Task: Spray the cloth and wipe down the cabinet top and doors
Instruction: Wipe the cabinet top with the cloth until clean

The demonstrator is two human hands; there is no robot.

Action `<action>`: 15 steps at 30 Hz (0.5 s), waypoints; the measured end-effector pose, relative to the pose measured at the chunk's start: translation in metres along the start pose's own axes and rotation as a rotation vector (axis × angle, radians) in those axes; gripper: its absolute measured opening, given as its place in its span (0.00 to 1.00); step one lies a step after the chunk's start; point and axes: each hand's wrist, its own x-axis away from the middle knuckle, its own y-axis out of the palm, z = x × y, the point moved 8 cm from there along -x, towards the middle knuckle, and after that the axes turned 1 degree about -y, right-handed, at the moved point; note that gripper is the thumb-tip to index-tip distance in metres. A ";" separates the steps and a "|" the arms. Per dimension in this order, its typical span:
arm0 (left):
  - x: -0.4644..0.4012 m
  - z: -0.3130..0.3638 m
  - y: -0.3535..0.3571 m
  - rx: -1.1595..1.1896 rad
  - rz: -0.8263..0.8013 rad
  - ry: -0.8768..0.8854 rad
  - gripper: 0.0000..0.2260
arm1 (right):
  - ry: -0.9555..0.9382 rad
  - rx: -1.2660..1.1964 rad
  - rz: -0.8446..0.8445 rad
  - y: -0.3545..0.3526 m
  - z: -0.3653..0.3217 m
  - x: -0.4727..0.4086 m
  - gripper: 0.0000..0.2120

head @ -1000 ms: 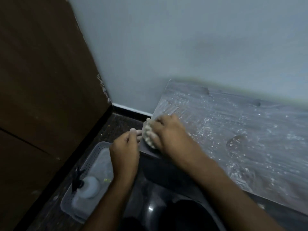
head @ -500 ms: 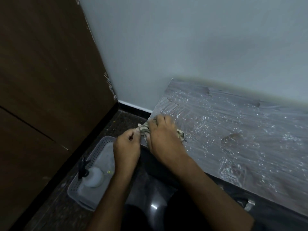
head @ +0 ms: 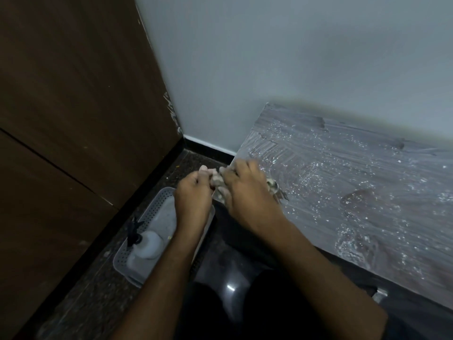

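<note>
The grey wood-grain cabinet top (head: 355, 192) stretches to the right, streaked and dotted with white flecks. At its near left corner both hands hold a pale, crumpled cloth (head: 217, 181). My right hand (head: 247, 192) lies over the cloth on the corner, and a bit of cloth shows past its knuckles. My left hand (head: 192, 197) pinches the cloth's left end just off the cabinet edge. A spray bottle (head: 147, 242) with a black trigger lies in a basket on the floor. The cabinet doors are dark below the top.
A perforated grey basket (head: 157, 207) sits on the dark speckled floor (head: 81, 295) under my left forearm. A brown wooden panel (head: 73, 119) stands at the left and a pale wall (head: 269, 69) behind. A glossy dark object (head: 228, 288) lies below my arms.
The hands have shifted slightly along the cabinet's left corner, and the cloth is bunched up between them; my left hand has closed on its end. The view has also moved.
</note>
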 end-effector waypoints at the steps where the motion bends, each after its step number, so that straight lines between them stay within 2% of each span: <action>1: -0.002 0.001 0.002 0.020 -0.012 -0.009 0.16 | -0.021 -0.009 -0.002 0.000 -0.002 0.011 0.19; 4: -0.014 0.003 0.015 0.052 -0.053 -0.030 0.15 | -0.047 -0.015 0.023 0.002 0.001 0.030 0.19; 9: -0.028 0.015 0.023 0.058 -0.094 -0.020 0.13 | 0.030 -0.035 0.035 0.000 -0.003 0.011 0.18; 12: -0.027 0.019 0.020 0.065 -0.060 0.002 0.12 | 0.062 -0.081 -0.009 0.004 0.001 -0.008 0.23; 15: -0.024 0.015 0.019 0.066 -0.022 0.035 0.13 | 0.078 -0.099 0.023 0.004 0.004 -0.020 0.29</action>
